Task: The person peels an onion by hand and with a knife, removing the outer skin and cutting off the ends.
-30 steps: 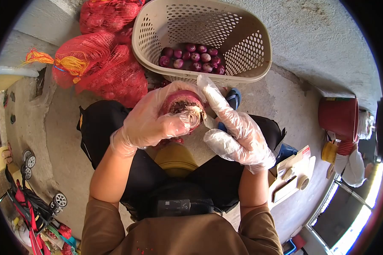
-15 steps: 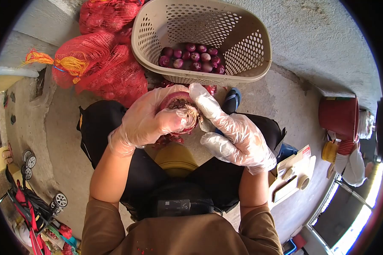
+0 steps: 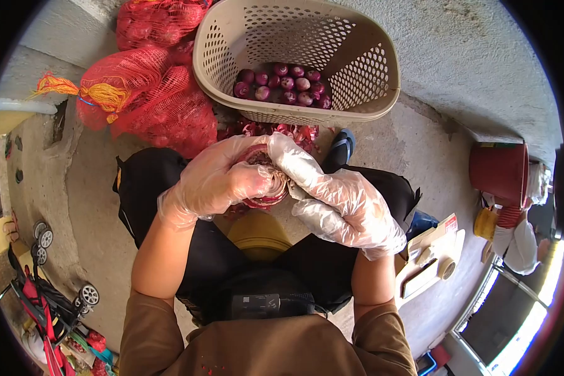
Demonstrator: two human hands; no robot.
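Note:
My left hand [image 3: 210, 178], in a clear plastic glove, is wrapped round a large red onion [image 3: 274, 189]. The onion's root end faces up and right, with pale layers and dry brown skin showing. My right hand [image 3: 348, 210], gloved the same way, is closed beside the onion, thumb and fingers pressed to its right edge. A small knife appears to be in the right hand; only a sliver of blade shows by the onion and the handle is hidden. Beneath the hands, loose red onion skins [image 3: 288, 133] lie on the floor by the basket.
A beige perforated basket [image 3: 301, 114] with several purple onions [image 3: 287, 83] stands ahead. Red mesh sacks [image 3: 163, 113] of onions lean at its left. A yellow tub [image 3: 257, 235] sits between my knees. A maroon bin [image 3: 498, 172] is at right, a stroller [image 3: 50, 307] at lower left.
My right hand has moved slightly left and closer against the onion, and the blade is now mostly hidden. Both hands sit a little lower, showing more skins on the floor.

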